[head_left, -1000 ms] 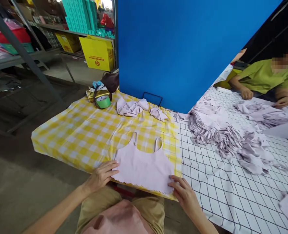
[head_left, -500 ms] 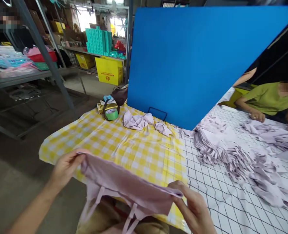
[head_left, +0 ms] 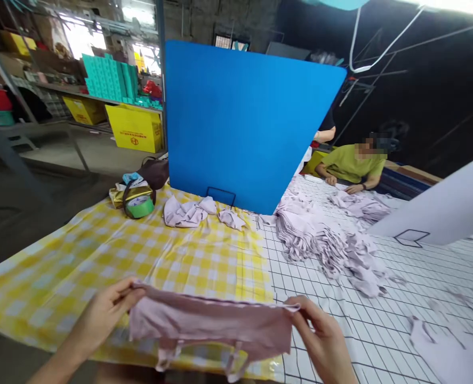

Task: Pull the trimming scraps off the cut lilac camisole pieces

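Observation:
Stretched between my two hands is a mauve strappy crop top, its hem edge uppermost and its thin straps dangling below. My left hand pinches the upper left corner between thumb and fingers. At the opposite corner, my right hand grips the same edge, fingers closed on the fabric. The top hangs in front of me above the yellow checked cloth, and its right end reaches over the white grid-patterned cloth.
A blue upright panel stands across the table on a black wire foot. Crumpled mauve pieces lie before it, with a roll of green tape to the left. Right are garment piles, a white panel and a seated person.
My view has swung right and drawn back, bringing the white panel into sight. The crop top, tilted before, now hangs nearly level; both hands still grip it.

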`<state>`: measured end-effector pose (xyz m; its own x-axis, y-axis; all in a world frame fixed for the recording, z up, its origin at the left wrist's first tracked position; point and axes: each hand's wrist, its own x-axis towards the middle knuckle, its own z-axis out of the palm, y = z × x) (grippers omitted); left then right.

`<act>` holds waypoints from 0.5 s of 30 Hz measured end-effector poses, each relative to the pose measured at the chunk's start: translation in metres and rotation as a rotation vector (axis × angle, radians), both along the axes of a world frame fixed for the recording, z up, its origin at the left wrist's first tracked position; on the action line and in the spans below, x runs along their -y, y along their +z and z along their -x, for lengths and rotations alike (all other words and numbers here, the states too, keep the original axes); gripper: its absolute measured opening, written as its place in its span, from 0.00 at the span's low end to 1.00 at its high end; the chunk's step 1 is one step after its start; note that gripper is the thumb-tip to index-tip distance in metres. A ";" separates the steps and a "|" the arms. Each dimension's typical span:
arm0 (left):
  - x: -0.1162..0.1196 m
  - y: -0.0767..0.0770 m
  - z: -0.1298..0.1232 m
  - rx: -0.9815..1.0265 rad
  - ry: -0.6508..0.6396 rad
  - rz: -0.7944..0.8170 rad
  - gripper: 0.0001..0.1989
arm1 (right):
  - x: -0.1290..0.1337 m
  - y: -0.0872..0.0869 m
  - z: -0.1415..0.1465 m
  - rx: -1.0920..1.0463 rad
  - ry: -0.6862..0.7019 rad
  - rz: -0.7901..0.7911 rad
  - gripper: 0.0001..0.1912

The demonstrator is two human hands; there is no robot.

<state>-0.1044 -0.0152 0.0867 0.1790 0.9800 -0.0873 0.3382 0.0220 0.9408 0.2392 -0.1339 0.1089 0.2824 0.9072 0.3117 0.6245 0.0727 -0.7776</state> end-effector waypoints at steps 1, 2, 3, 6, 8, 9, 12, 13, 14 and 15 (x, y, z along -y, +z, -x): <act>-0.006 -0.001 -0.020 0.045 -0.074 0.021 0.25 | 0.002 0.002 -0.016 -0.025 -0.086 0.015 0.11; -0.012 -0.002 -0.043 0.088 -0.150 0.044 0.24 | 0.003 0.004 -0.033 -0.051 -0.160 0.038 0.13; -0.018 -0.003 -0.068 0.135 -0.229 0.061 0.23 | 0.004 0.007 -0.052 -0.073 -0.227 0.054 0.14; -0.037 -0.006 -0.147 0.285 -0.418 0.099 0.20 | 0.002 0.012 -0.111 -0.080 -0.396 0.060 0.16; -0.049 -0.008 -0.198 0.357 -0.488 0.102 0.20 | -0.002 0.015 -0.150 -0.037 -0.492 0.017 0.17; -0.056 -0.009 -0.221 0.383 -0.516 0.100 0.20 | -0.004 0.016 -0.168 -0.007 -0.541 -0.005 0.17; -0.074 -0.010 -0.281 0.437 -0.584 0.111 0.22 | -0.013 0.020 -0.213 0.047 -0.662 -0.027 0.17; -0.079 -0.011 -0.296 0.451 -0.601 0.125 0.22 | -0.017 0.021 -0.225 0.049 -0.695 -0.035 0.17; -0.083 -0.012 -0.309 0.465 -0.614 0.143 0.22 | -0.021 0.023 -0.234 0.045 -0.716 -0.045 0.18; -0.087 -0.013 -0.320 0.475 -0.623 0.166 0.23 | -0.025 0.024 -0.241 0.036 -0.729 -0.060 0.18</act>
